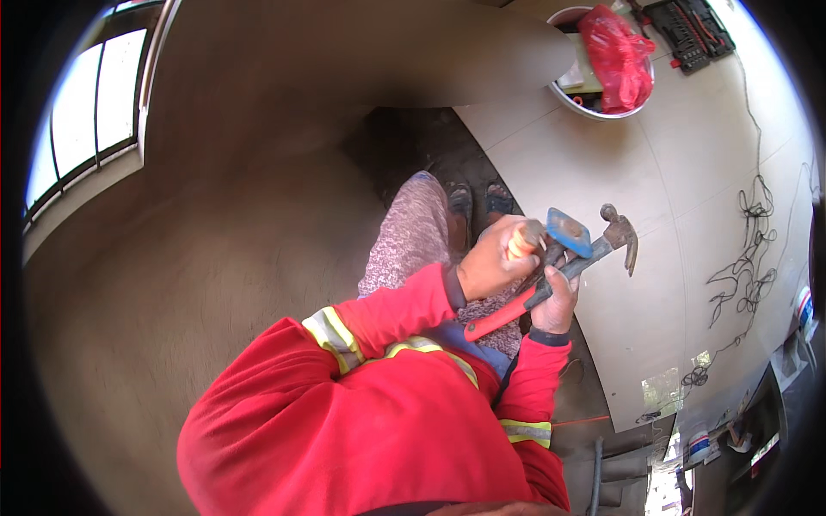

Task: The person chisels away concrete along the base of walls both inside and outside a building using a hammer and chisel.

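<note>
My left hand is closed around a short tool with a brownish blunt end; most of that tool is hidden in the fist. In my right hand is a claw hammer with a worn metal head and a red and black handle, its head pointing up and right. Just above the hammer's handle, a blue square piece with a rusty round centre looks like a chisel's hand guard. A dark shaft runs beneath it between my hands, and its grip is partly hidden.
A white bucket holds a red plastic bag. Beside it lies an open tool case. A tangled dark cable trails over pale floor tiles. On the left are a plastered wall and a barred window.
</note>
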`<state>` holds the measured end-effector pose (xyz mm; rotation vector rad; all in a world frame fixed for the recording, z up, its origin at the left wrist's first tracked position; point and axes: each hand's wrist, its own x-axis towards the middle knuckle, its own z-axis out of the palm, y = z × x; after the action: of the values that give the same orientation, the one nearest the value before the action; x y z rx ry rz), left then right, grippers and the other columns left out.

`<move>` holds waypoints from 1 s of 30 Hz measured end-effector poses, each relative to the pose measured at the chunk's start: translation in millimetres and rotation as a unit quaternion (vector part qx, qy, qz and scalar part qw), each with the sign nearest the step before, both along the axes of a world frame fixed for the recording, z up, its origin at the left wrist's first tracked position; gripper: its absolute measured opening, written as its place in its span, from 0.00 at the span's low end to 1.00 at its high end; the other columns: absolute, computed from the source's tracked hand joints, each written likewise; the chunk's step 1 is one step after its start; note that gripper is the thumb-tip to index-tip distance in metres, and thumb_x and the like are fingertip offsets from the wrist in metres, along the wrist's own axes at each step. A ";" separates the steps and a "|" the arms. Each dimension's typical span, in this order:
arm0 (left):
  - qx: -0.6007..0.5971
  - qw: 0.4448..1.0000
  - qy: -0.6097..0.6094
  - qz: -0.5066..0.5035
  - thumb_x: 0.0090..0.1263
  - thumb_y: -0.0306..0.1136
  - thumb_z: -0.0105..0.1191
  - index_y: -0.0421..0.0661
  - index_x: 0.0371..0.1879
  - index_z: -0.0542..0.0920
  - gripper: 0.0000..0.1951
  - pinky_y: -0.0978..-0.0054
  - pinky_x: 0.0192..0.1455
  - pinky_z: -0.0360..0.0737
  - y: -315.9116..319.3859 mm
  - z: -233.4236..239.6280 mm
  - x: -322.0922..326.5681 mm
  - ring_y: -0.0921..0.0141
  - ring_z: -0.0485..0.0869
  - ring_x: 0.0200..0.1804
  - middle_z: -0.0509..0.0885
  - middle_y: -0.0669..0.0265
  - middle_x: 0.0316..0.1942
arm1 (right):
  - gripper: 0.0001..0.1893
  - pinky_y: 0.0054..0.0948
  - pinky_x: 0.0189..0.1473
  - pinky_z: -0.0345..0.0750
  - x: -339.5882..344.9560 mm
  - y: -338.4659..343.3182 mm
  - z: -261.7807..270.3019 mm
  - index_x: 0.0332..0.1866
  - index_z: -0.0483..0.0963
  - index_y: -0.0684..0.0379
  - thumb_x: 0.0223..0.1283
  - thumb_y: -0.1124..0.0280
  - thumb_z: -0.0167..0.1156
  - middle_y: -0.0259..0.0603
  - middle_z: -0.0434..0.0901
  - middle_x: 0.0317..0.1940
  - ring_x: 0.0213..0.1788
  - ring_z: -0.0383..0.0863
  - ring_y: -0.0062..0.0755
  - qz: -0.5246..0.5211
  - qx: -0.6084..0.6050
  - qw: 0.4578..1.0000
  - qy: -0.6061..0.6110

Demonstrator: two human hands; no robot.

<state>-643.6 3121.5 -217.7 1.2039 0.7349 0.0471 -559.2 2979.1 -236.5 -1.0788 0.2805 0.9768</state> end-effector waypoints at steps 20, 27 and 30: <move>-0.262 0.933 0.000 0.247 0.67 0.18 0.54 0.51 0.60 0.67 0.24 0.78 0.49 0.79 -18.6 97.9 34.0 0.76 0.78 0.47 0.76 0.69 0.47 | 0.36 0.33 0.60 0.75 22.1 12.0 122.2 0.70 0.57 0.61 0.58 0.77 0.67 0.43 0.72 0.59 0.59 0.76 0.32 0.345 -0.159 0.911 -0.163; -0.288 0.943 0.021 0.168 0.73 0.21 0.51 0.51 0.65 0.64 0.24 0.67 0.58 0.81 17.2 156.5 47.1 0.72 0.79 0.52 0.76 0.68 0.50 | 0.37 0.39 0.58 0.75 39.4 30.2 169.8 0.70 0.58 0.63 0.53 0.76 0.62 0.53 0.75 0.48 0.53 0.80 0.48 0.297 -0.127 0.888 -0.326; -0.326 0.930 -0.041 0.165 0.77 0.23 0.48 0.54 0.63 0.65 0.19 0.62 0.62 0.79 37.8 186.6 56.8 0.73 0.78 0.50 0.75 0.69 0.49 | 0.38 0.43 0.57 0.76 54.2 40.0 198.6 0.70 0.58 0.62 0.50 0.78 0.62 0.56 0.77 0.50 0.54 0.80 0.56 0.294 -0.151 0.862 -0.385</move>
<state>-586.8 3159.4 -31.1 0.4343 0.7899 0.1216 -505.0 3019.1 -37.9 -1.8133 -0.6129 0.9550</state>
